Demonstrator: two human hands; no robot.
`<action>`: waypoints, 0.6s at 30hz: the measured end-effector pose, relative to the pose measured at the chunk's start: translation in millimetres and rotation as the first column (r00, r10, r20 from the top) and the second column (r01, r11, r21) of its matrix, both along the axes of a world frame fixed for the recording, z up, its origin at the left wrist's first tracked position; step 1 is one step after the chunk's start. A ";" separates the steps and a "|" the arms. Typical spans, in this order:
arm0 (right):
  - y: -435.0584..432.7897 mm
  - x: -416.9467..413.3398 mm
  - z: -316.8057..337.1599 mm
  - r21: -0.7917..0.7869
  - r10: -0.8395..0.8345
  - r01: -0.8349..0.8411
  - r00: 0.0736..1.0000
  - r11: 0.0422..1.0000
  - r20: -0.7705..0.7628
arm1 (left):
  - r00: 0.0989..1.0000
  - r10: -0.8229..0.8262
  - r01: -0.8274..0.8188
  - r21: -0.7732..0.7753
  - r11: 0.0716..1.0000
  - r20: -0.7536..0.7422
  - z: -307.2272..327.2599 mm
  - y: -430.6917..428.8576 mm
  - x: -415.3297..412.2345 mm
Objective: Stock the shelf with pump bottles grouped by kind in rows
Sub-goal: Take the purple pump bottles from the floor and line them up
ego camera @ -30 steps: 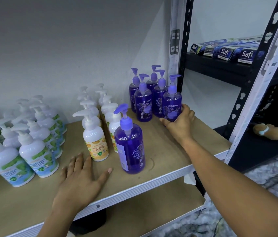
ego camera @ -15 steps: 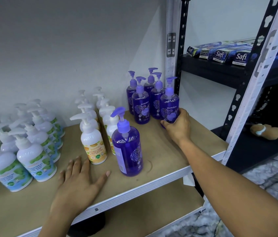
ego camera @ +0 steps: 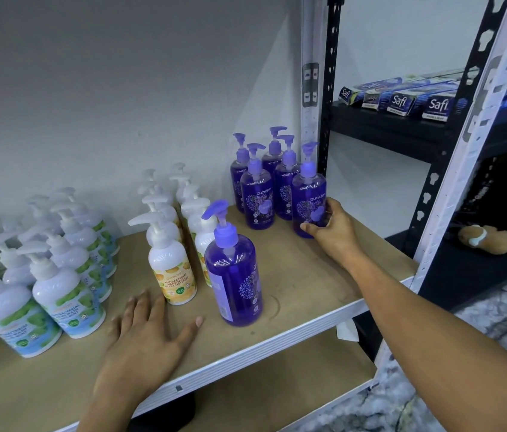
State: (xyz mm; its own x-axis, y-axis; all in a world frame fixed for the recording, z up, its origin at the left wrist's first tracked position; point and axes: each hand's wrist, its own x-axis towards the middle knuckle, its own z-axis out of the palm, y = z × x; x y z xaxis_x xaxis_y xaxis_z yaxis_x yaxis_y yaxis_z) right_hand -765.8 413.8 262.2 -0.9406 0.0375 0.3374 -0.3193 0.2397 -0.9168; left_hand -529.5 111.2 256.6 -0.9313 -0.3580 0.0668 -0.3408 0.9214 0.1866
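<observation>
Purple bottle [ego camera: 308, 198] at the front of its group stands far right on the shelf [ego camera: 308, 294], my right hand [ego camera: 335, 233] curling its fingers [ego camera: 310, 227] round the base. My left hand [ego camera: 149, 335] lies flat on the board, fingers spread, holding nothing. I judge I'm squaring this row; next the lone purple bottle [ego camera: 235, 275], near the edge beside the orange-label bottles [ego camera: 172, 269], needs gripping and setting in line

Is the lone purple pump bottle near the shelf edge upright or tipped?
Upright: the purple pump bottle stands on its base, pump uppermost.
</observation>
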 end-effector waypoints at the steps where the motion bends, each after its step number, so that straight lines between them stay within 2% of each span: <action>1: 0.4 -0.1 -1.3 -0.006 -0.003 0.003 1.000 1.000 -0.002 | 1.000 0.001 -0.001 0.002 1.000 -0.002 0.0 0.0 0.2; 4: -1.8 0.4 -2.8 -0.001 -0.036 0.036 0.999 0.999 -0.011 | 1.000 0.003 -0.003 0.000 1.000 -0.005 -1.2 0.2 0.4; 8: -5.9 -3.9 -5.7 0.091 -0.145 0.149 0.988 0.985 -0.048 | 1.000 0.003 -0.003 0.002 1.000 -0.016 -2.4 0.0 0.4; 18: -2.1 -5.3 -8.2 0.048 -0.120 0.122 0.992 0.991 -0.049 | 1.000 0.002 -0.002 -0.004 1.000 -0.019 -0.5 2.0 1.1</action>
State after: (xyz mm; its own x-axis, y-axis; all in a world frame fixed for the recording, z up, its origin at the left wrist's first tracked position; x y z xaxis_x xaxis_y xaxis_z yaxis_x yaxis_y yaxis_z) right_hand -771.1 411.7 253.9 -0.9138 0.1318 0.3841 -0.3262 0.3250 -0.8877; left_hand -528.4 113.2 256.2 -0.9293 -0.3592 0.0861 -0.3387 0.9217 0.1892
